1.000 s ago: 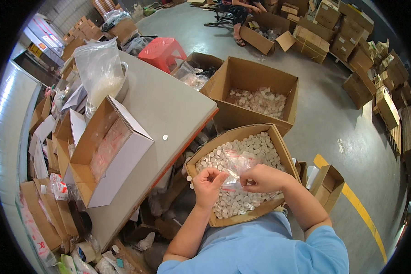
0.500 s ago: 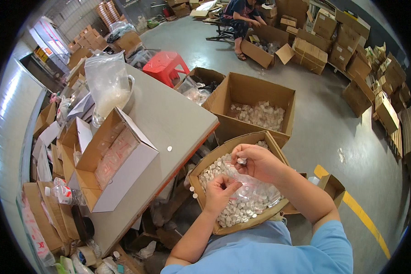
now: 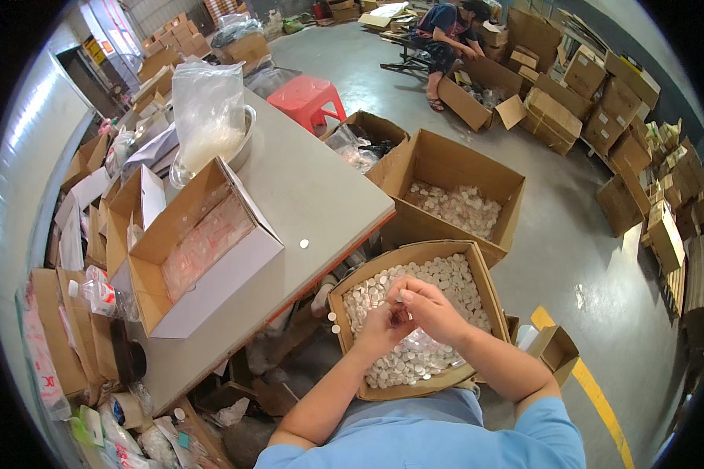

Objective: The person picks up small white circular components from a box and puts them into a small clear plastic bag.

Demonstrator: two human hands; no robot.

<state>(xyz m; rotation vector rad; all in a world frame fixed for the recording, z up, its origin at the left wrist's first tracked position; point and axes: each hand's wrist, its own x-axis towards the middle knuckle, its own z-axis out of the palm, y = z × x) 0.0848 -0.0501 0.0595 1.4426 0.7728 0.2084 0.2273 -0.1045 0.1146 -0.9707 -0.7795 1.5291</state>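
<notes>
A cardboard box (image 3: pixel 489 293) full of small round white discs (image 3: pixel 454 277) rests against my lap. Over the discs, my left hand (image 3: pixel 379 327) is closed in a pinch at a clear plastic bag (image 3: pixel 421 342), which lies partly hidden below both hands. My right hand (image 3: pixel 434 313) meets the left one, its thumb and fingers closed on a small white disc (image 3: pixel 401 296). Whether more discs are inside its fingers is hidden.
Left stands a grey table (image 3: pixel 313 195) with an open carton (image 3: pixel 246 254) of flat clear bags and a large plastic bag (image 3: pixel 207 109) in a bowl. Beyond my box is a larger carton (image 3: pixel 477 168) of discs. A person (image 3: pixel 446 39) sits far off near stacked boxes.
My right hand has come down and left to meet my left hand. The plastic bag, spread wider before, is now mostly covered by my hands. The whole view has shifted slightly.
</notes>
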